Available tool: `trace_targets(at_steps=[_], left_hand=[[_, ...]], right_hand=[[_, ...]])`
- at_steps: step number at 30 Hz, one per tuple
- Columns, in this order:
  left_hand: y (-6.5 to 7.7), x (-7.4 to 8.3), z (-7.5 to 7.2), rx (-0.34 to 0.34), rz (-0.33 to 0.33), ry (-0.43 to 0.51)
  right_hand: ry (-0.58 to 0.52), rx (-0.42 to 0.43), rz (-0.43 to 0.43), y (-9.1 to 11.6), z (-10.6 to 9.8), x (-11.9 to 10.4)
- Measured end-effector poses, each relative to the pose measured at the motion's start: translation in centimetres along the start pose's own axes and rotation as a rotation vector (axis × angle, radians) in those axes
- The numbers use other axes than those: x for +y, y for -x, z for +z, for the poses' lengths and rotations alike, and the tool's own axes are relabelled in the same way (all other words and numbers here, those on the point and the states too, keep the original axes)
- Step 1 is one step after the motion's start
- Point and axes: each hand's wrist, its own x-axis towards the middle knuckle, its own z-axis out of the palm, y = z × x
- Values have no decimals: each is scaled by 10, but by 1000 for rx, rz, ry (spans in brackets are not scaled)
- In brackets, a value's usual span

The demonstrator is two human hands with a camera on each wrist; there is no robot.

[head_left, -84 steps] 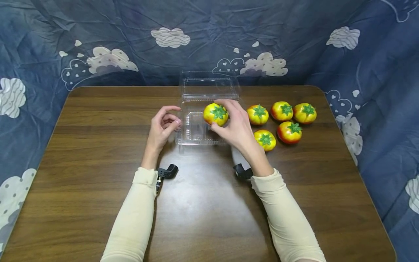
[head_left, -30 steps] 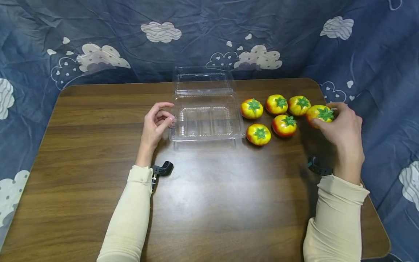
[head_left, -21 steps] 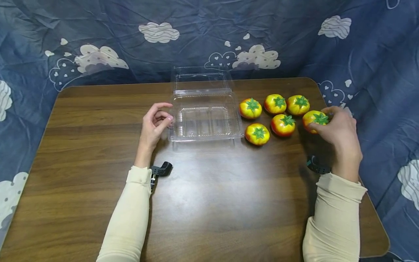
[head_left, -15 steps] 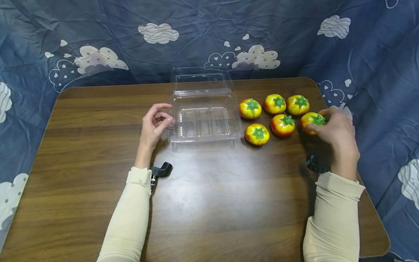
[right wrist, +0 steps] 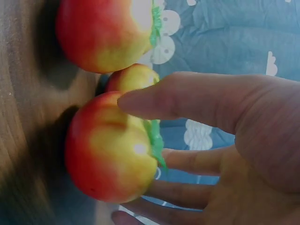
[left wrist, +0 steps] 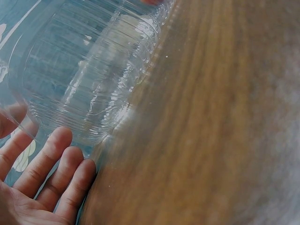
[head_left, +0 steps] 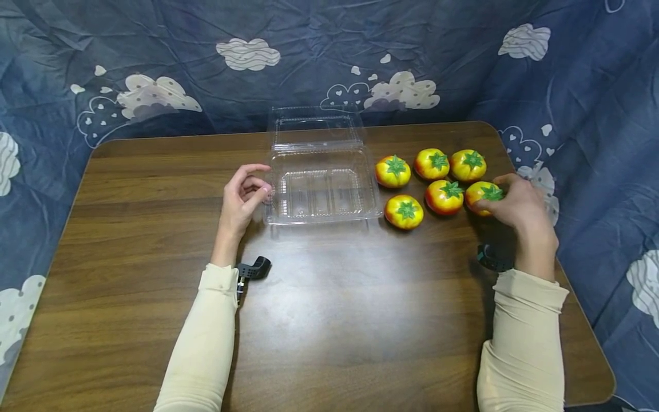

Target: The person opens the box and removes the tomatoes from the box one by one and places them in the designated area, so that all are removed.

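In the head view my right hand (head_left: 522, 203) holds a yellow-and-red toy tomato (head_left: 476, 197) with a green star-shaped top, at the right end of a group. The right wrist view has my thumb on one side of this tomato (right wrist: 110, 150) and the fingers on its far side, their tips partly hidden. It is on or just above the tabletop. My left hand (head_left: 241, 197) is at the left rim of a clear plastic container (head_left: 324, 191), fingers loosely bent, thumb and forefinger apart at its edge. Through the plastic wall (left wrist: 70, 70) a fingertip shows in the left wrist view.
Several more toy tomatoes stand between the container and my right hand, such as a yellow one (head_left: 404, 212) and a redder one (head_left: 445, 197). The container's lid (head_left: 318, 129) is raised at the back. A blue cloud-print cloth (head_left: 309, 34) hangs behind the wooden table (head_left: 329, 320).
My right hand carried the toy tomato from over the container to the right end of the group, then lowered it and moved it left beside the others. My left hand stayed at the rim.
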Motion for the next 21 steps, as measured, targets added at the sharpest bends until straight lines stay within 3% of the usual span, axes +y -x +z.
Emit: trace_targets(at_steps=[5,10,15,21], left_hand=[[0,-1,0,-4,5,7],[0,0,-1,-3,8,1],[0,-1,-2,0,12,-15],[1,1,0,-7,9,-2]], right_hand=[[-3,28,0,5,-5,-6],[-54,125,16,8,-4,-16],[-64,227,-126,2,7,-31],[-71,190,-249,-4,26,-50]])
